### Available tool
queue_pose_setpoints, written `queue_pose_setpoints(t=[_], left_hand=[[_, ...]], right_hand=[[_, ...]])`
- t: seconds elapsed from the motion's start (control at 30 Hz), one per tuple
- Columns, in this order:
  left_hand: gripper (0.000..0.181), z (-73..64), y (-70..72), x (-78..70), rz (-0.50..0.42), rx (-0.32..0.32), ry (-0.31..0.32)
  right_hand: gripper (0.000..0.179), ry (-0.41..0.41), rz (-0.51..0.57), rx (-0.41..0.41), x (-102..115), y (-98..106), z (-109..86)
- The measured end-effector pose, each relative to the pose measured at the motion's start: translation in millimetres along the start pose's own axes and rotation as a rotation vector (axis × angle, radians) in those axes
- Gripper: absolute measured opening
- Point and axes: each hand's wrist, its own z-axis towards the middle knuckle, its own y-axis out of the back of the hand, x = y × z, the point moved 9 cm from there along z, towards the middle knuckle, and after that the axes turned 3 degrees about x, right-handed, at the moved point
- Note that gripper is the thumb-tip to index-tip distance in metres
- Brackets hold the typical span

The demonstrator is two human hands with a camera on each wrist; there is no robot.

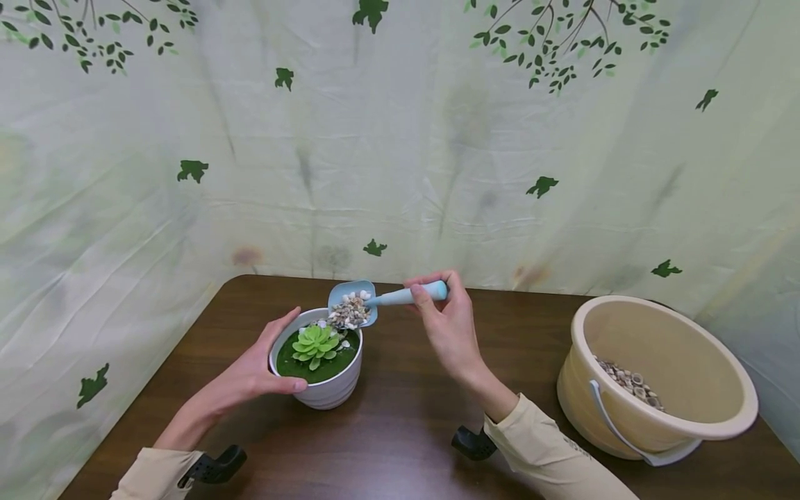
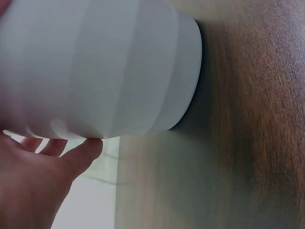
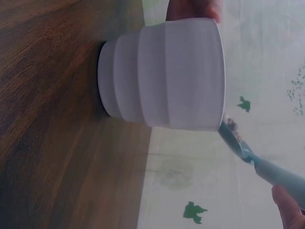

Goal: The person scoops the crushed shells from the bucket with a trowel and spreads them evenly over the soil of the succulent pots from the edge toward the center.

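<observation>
A white ribbed flowerpot (image 1: 330,393) stands on the table, holding a green succulent (image 1: 315,343) on a dark green surface with a few white pebbles beside it. My left hand (image 1: 255,364) grips the pot from the left, thumb at the front and fingers along the far side. In my right hand (image 1: 453,328) is the handle of a light blue trowel (image 1: 400,297), pinched between thumb and fingers. Small mixed pebbles (image 1: 350,311) fill the trowel's scoop, which overlaps the pot's back right rim. From the right wrist view, the scoop (image 3: 231,139) tilts down against the rim.
On the right stands a beige bucket (image 1: 578,392) with a pale handle (image 1: 615,430) hanging at its front; more pebbles (image 1: 631,386) lie inside. The brown wooden table (image 1: 387,444) ends at a leaf-patterned curtain (image 1: 400,173) behind. A black device sits at each wrist.
</observation>
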Motion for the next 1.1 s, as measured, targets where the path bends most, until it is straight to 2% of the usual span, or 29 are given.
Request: queue_pose_setpoints(t=[0.13,0.37,0.53,0.8,1.1], left_hand=[[0.104,-0.3,0.2,1.0,0.010,-0.004,-0.002],[0.101,-1.3,-1.5,4.4,-0.111,0.034,0.000],[0.100,-2.7,-1.7,5.2,-0.140,0.033,0.004],[0.100,-2.9,-3.7,2.4,-0.137,0.011,0.001],[0.102,-2.5,-5.6,3.3,-0.141,0.004,0.038]], right_hand=[[0.023,0.021,0.000,-0.002,-8.9,2.8,1.3],[0.023,0.050,-0.001,-0.006,-6.0,4.6,-0.3],[0.023,0.055,0.013,-0.012,-5.7,4.3,-1.6],[0.022,0.069,-0.002,-0.024,-5.7,6.1,-4.0],[0.021,0.097,0.000,-0.020,-3.3,4.6,-6.0]])
